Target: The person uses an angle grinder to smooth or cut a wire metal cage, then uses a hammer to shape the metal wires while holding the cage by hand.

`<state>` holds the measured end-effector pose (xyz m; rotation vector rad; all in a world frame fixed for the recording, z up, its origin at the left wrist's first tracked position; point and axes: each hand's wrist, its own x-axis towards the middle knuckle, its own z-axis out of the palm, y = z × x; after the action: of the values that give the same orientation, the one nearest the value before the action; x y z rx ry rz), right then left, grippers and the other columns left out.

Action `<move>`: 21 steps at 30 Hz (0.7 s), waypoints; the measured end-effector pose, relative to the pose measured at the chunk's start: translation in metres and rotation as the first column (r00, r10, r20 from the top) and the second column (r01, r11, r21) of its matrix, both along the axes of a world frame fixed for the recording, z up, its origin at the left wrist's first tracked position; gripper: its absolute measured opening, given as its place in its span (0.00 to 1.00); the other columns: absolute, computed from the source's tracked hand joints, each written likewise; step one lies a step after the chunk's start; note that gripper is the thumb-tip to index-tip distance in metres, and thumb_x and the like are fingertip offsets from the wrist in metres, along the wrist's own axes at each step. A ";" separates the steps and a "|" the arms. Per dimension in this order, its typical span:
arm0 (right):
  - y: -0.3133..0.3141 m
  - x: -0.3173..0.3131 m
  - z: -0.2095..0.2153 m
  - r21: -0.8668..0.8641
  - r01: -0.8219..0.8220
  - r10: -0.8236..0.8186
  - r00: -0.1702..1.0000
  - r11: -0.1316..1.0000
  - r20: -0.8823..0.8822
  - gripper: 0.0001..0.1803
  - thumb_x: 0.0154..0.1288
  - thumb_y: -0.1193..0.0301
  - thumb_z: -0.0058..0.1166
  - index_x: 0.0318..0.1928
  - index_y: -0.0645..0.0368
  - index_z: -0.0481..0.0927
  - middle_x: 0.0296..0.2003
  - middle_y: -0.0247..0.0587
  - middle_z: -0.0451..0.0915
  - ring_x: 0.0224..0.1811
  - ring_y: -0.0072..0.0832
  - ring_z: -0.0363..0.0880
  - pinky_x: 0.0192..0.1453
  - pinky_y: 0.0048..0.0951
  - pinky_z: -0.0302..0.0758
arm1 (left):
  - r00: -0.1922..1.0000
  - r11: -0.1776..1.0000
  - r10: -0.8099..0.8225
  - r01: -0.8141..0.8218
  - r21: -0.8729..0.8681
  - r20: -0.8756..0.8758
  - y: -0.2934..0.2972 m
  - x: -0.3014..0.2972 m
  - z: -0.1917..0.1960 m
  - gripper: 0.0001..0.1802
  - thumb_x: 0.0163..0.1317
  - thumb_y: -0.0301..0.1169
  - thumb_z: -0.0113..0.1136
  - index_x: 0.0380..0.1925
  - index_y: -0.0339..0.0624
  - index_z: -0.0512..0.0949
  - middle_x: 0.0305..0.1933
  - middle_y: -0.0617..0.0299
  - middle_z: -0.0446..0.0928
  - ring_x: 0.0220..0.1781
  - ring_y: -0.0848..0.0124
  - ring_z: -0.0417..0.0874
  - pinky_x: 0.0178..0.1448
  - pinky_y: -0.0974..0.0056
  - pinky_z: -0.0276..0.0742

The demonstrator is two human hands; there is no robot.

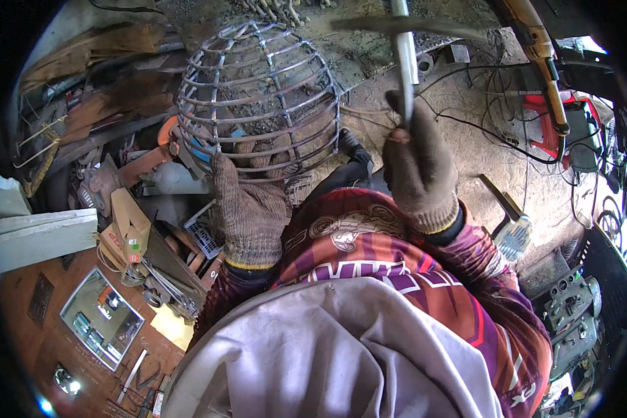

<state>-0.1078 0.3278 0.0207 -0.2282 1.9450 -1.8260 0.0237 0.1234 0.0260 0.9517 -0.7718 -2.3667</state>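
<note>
A dome-shaped cage of welded metal rods [279, 90] stands in front of me, a little to the left. My left hand [254, 216], in a brown knitted glove, is closed on its lower rods, with fingers reaching inside behind the bars. To the right of the cage my right hand [423, 171], gloved alike, holds a chipping hammer [403, 59] by its pale metal handle. The hammer's long, thin head is raised, apart from the cage, and slightly blurred. The lower end of the handle is hidden in the glove.
Wooden planks [118, 101] and scrap lie at the left, near an open cardboard box [127, 226] and a brown board [31, 279]. Black cables [467, 122] cross the floor at the right, by a red stool [540, 115]. A wooden pole [533, 42] slants in at upper right.
</note>
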 end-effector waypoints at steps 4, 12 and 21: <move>0.005 -0.005 -0.009 0.159 -0.203 0.222 0.968 0.966 -0.113 0.24 0.82 0.65 0.44 0.70 0.67 0.69 0.26 0.23 0.72 0.22 0.12 0.67 0.26 0.17 0.64 | 0.994 0.997 -0.071 0.073 0.025 -0.089 0.001 -0.001 0.002 0.31 0.75 0.42 0.57 0.74 0.50 0.64 0.74 0.52 0.69 0.73 0.53 0.72 0.77 0.40 0.68; -0.001 -0.007 -0.006 0.313 -0.161 0.244 0.937 0.936 -0.248 0.22 0.80 0.69 0.45 0.69 0.62 0.71 0.24 0.31 0.74 0.24 0.16 0.74 0.28 0.24 0.71 | 0.997 0.998 -0.067 0.068 -0.017 0.022 0.000 0.003 -0.002 0.32 0.74 0.44 0.58 0.75 0.51 0.63 0.75 0.54 0.67 0.74 0.53 0.71 0.77 0.40 0.67; 0.004 -0.003 0.005 0.200 -0.110 0.144 0.976 0.974 -0.166 0.22 0.79 0.70 0.44 0.69 0.61 0.72 0.23 0.28 0.74 0.23 0.15 0.72 0.28 0.22 0.70 | 0.996 0.999 0.012 -0.009 -0.034 0.091 0.003 -0.003 0.002 0.30 0.75 0.44 0.57 0.73 0.50 0.65 0.73 0.53 0.70 0.72 0.54 0.72 0.75 0.41 0.71</move>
<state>-0.1110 0.3316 0.0253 -0.4585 2.1583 -1.5724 0.0211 0.1269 0.0278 1.0532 -0.8366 -2.3076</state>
